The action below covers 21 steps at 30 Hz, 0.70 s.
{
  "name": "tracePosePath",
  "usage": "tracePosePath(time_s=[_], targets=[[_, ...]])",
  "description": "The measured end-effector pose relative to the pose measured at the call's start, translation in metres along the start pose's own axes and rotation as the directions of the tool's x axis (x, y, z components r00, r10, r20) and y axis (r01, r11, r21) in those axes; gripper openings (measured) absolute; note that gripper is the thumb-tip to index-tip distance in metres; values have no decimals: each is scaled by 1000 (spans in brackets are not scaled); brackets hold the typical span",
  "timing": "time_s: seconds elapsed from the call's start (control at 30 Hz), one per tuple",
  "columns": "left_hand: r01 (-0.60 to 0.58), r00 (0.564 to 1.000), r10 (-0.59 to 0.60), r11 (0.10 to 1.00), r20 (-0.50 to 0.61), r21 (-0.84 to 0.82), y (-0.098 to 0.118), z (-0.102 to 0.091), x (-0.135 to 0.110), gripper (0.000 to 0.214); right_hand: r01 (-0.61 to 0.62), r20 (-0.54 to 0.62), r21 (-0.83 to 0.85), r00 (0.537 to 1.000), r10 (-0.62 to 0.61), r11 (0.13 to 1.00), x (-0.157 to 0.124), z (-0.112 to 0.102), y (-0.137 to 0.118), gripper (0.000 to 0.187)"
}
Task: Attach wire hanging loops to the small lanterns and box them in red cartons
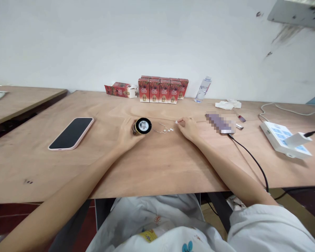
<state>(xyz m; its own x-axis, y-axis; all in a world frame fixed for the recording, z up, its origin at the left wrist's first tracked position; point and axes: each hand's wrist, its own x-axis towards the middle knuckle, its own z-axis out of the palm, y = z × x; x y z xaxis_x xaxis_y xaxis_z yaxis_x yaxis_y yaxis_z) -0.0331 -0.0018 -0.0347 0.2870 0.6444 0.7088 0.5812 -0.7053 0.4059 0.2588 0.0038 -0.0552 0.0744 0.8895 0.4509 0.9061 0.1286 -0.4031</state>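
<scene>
My left hand (pixel 127 134) is wrapped round a small round black-and-gold device (pixel 142 126) with a shiny lens-like face, resting on the wooden table (pixel 152 164). My right hand (pixel 187 127) lies to the right of it, fingertips pinched on a tiny white piece (pixel 176 122). Between my hands lie a few small metal parts and thin wires (pixel 165 130).
A phone in a pink case (pixel 71 133) lies face up at the left. Red boxes (pixel 162 90) and a water bottle (pixel 203 89) stand at the back. To the right are a blurred device with a black cable (pixel 248 154), a crumpled tissue (pixel 228 104) and a white power strip (pixel 285 139).
</scene>
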Motion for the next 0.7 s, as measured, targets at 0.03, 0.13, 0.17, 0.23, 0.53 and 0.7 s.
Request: tracePosePath(time_s=[0.03,0.13,0.17,0.23,0.53,0.7], targets=[[5,1000,-5,1000,5,-3,0,0,0,31,26,2,5,1000,-26,1000,-1,0,-2,17],[8,1000,-7,1000,6,-22,-3,-1,0,31,120,41,41,992,-122,992,-4,0,-14,19],[5,1000,-5,1000,-3,-28,-4,-2,0,32,157,65,58,985,-160,986,-6,0,-17,19],[9,1000,-10,999,-28,-34,-6,-3,0,32,240,119,93,961,-250,966,-9,0,-23,21],[92,993,-98,992,-72,-83,-11,-2,0,35,448,267,47,856,-444,893,-15,3,-32,24],[76,995,-82,993,-62,-95,-8,-3,0,36,454,254,46,856,-450,890,-15,4,-32,21]])
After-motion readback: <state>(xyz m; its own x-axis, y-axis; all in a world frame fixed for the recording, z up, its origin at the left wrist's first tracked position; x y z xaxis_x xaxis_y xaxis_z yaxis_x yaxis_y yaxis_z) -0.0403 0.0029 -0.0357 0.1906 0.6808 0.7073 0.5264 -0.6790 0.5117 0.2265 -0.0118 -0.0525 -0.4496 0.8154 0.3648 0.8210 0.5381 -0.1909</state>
